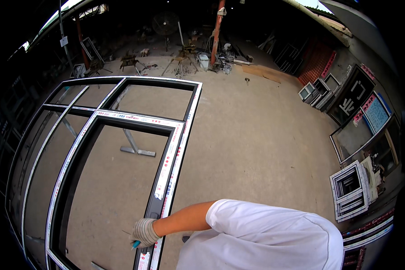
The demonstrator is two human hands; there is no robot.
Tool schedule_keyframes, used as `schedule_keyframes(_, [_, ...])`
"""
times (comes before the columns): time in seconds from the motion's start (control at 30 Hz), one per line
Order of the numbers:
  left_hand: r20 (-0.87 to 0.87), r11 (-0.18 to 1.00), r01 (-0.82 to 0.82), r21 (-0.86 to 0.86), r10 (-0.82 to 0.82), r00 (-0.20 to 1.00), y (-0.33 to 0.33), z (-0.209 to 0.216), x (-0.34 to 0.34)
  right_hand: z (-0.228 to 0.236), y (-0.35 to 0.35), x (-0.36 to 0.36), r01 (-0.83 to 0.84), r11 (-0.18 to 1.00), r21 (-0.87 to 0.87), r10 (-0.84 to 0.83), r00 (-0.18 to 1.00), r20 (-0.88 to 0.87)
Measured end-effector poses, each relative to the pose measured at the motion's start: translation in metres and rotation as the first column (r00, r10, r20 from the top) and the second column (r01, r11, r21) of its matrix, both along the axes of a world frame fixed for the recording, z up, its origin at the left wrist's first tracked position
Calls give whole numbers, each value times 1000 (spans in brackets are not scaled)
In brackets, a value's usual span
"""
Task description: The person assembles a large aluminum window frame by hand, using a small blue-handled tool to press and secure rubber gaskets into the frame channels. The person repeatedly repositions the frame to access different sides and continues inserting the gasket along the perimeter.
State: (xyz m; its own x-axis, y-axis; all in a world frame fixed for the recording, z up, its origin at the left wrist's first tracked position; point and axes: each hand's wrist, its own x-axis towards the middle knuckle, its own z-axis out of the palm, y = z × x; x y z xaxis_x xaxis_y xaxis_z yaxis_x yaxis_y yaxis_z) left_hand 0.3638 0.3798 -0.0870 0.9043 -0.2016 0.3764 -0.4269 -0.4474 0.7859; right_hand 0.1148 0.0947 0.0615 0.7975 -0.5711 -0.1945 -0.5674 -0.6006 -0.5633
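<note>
My right hand [145,232], in a striped grey knit glove, is closed at the near part of a large dark window frame [168,157]. A small teal-handled tool [136,244] sticks out of the fist; its kind is hard to make out. Just beyond the glove, a dark fitting [155,209] lies along the frame's right-hand bar. White protective film with coloured print covers much of the frame, which is divided into several openings. My left hand does not show.
Grey metal supports [137,152] stand beneath the frame. Finished frames [350,191] and a dark panel [353,96] lean along the right wall. At the back are an orange-red post [218,31], a white bucket [204,61] and machine stands [180,60].
</note>
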Motion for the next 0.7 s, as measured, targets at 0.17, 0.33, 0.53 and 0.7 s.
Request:
schedule_keyframes(0.17, [0, 1000, -1, -1, 1, 1000, -2, 4, -2, -7, 0, 1, 16, 1000, -26, -16, 1000, 3])
schedule_keyframes(0.33, [3, 1000, -12, 2, 12, 1000, -3, 11, -4, -8, 0, 2, 9, 1000, -14, -9, 999, 39])
schedule_keyframes(0.53, [0, 1000, -17, 9, 17, 1000, -4, 24, -11, -9, -1, 0, 6, 1000, 15, -7, 1000, 23])
schedule_keyframes(0.7, [5, 999, -31, 13, 31, 1000, 0, 17, -6, -7, 0, 1, 9, 1000, 11, -10, 1000, 29])
